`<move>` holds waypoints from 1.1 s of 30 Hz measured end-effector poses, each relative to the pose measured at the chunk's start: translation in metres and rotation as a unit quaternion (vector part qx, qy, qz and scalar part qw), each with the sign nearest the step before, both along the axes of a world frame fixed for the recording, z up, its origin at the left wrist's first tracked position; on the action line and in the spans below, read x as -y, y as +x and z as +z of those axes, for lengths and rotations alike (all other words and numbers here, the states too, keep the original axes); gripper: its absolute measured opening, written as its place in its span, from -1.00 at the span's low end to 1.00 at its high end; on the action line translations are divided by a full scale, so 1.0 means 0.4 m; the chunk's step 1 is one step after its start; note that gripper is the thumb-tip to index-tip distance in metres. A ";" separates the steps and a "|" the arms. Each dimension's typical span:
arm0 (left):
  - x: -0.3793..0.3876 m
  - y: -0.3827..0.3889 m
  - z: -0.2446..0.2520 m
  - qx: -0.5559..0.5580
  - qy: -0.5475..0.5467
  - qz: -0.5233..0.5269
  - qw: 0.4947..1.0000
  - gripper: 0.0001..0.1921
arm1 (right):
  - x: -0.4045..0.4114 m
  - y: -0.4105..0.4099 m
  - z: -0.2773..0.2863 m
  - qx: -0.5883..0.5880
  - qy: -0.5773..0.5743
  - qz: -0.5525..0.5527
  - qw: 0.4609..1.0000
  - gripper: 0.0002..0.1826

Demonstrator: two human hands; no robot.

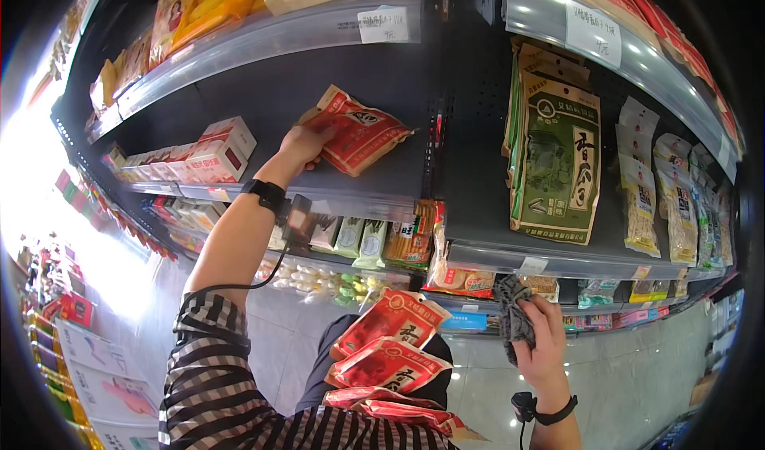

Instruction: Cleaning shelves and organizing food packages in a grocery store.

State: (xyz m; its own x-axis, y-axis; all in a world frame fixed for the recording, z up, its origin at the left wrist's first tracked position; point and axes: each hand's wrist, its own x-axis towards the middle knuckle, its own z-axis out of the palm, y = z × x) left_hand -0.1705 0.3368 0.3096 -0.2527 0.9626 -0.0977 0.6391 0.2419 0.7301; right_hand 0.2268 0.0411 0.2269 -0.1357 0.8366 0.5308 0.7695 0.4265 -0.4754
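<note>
My left hand (303, 146) grips the left side of a red-and-brown paper snack bag (366, 128). The bag is tilted over the bare part of a dark shelf (388, 181); whether it touches the surface I cannot tell. In my right hand (545, 336) is a crumpled dark grey cloth (515, 318), held in front of the lower shelf edge on the right. Several more red snack bags (391, 363) of the same design lie overlapping on my lap.
Left of the held bag stands a row of red-and-white boxes (222, 151). Green snack bags (556, 157) stand upright on the right-hand shelf, with clear snack packets (638, 205) beside them. Clear price rails (358, 202) edge the shelves. A cable (263, 282) runs along my left arm.
</note>
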 end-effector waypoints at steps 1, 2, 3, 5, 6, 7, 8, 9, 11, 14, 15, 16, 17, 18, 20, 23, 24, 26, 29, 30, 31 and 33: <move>-0.011 -0.015 -0.006 0.036 -0.027 0.007 0.999 -0.55 | -0.004 -0.008 0.002 0.004 -0.005 0.012 1.000 -0.39; -0.025 -0.035 -0.017 0.036 -0.026 0.008 0.999 -0.55 | -0.005 -0.017 0.003 0.008 -0.010 0.024 1.000 -0.40; -0.031 -0.045 -0.021 0.081 -0.034 0.010 0.996 -0.61 | -0.005 -0.017 0.000 0.008 -0.008 0.025 1.000 -0.40; -0.042 -0.061 -0.034 0.127 -0.039 0.013 0.991 -0.68 | -0.002 -0.017 -0.010 0.004 -0.011 0.029 1.000 -0.40; -0.036 -0.049 -0.037 0.184 -0.033 0.004 0.982 -0.72 | 0.000 -0.016 -0.013 0.005 -0.010 0.028 1.000 -0.40; -0.029 -0.041 -0.038 0.239 -0.026 -0.005 0.971 -0.75 | 0.003 -0.015 -0.015 0.005 -0.010 0.025 1.000 -0.40; -0.020 -0.043 -0.035 0.240 -0.026 -0.006 0.970 -0.75 | 0.004 -0.013 -0.017 0.005 -0.010 0.022 1.000 -0.41; -0.011 -0.049 -0.030 0.240 0.013 -0.014 0.971 -0.77 | 0.005 -0.011 -0.018 0.006 -0.010 0.021 1.000 -0.41; 0.010 -0.052 -0.012 0.239 0.051 -0.024 0.969 -0.79 | 0.008 -0.007 -0.019 0.008 -0.004 0.016 1.000 -0.42; 0.044 -0.028 0.030 0.222 0.179 -0.064 0.956 -0.84 | 0.013 0.004 -0.016 -0.014 -0.024 0.006 1.000 -0.43; 0.035 -0.034 0.029 0.222 0.181 -0.063 0.956 -0.84 | 0.011 0.007 -0.018 -0.014 -0.022 0.007 1.000 -0.43; 0.015 -0.040 0.024 0.177 0.238 -0.091 0.951 -0.84 | 0.010 0.011 -0.024 -0.018 -0.017 0.005 1.000 -0.44; -0.004 -0.045 0.026 0.130 0.293 -0.118 0.940 -0.83 | 0.008 0.012 -0.027 -0.023 -0.011 0.003 1.000 -0.45; -0.019 -0.040 0.031 0.130 0.294 -0.117 0.940 -0.83 | 0.007 0.009 -0.026 -0.022 -0.010 0.004 1.000 -0.45; -0.058 -0.018 0.041 0.037 0.316 -0.085 0.944 -0.78 | 0.005 0.000 -0.023 -0.025 -0.025 0.003 0.999 -0.48; -0.101 0.051 0.060 -0.040 0.371 -0.048 0.926 -0.74 | 0.007 0.006 -0.030 -0.003 -0.032 0.000 0.999 -0.48; -0.115 0.054 0.065 -0.070 0.402 -0.054 0.912 -0.71 | 0.006 0.007 -0.033 -0.004 -0.029 0.002 1.000 -0.49; -0.145 0.066 0.070 -0.037 0.405 -0.043 0.913 -0.71 | 0.007 0.013 -0.040 -0.006 -0.029 -0.001 1.000 -0.50; -0.208 0.046 0.065 -0.014 0.439 -0.023 0.898 -0.71 | 0.003 0.017 -0.055 -0.016 -0.035 -0.003 0.999 -0.52; -0.235 0.042 0.052 -0.017 0.467 -0.020 0.884 -0.71 | 0.004 0.020 -0.060 -0.023 -0.045 -0.007 0.999 -0.53; -0.255 0.032 0.047 -0.015 0.466 -0.019 0.885 -0.71 | 0.006 0.024 -0.064 -0.021 -0.046 -0.007 0.999 -0.53; -0.277 0.020 0.039 -0.045 0.433 -0.029 0.900 -0.70 | 0.007 0.029 -0.072 -0.013 -0.042 -0.010 0.999 -0.54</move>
State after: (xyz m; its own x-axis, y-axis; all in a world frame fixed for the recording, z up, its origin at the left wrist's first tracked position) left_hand -0.1625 0.4477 0.3251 -0.1690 0.6794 0.7140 0.6977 -0.4293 0.5736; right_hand 0.2386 0.0381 0.1981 -0.1050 0.8810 0.4613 0.7640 0.3684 -0.5298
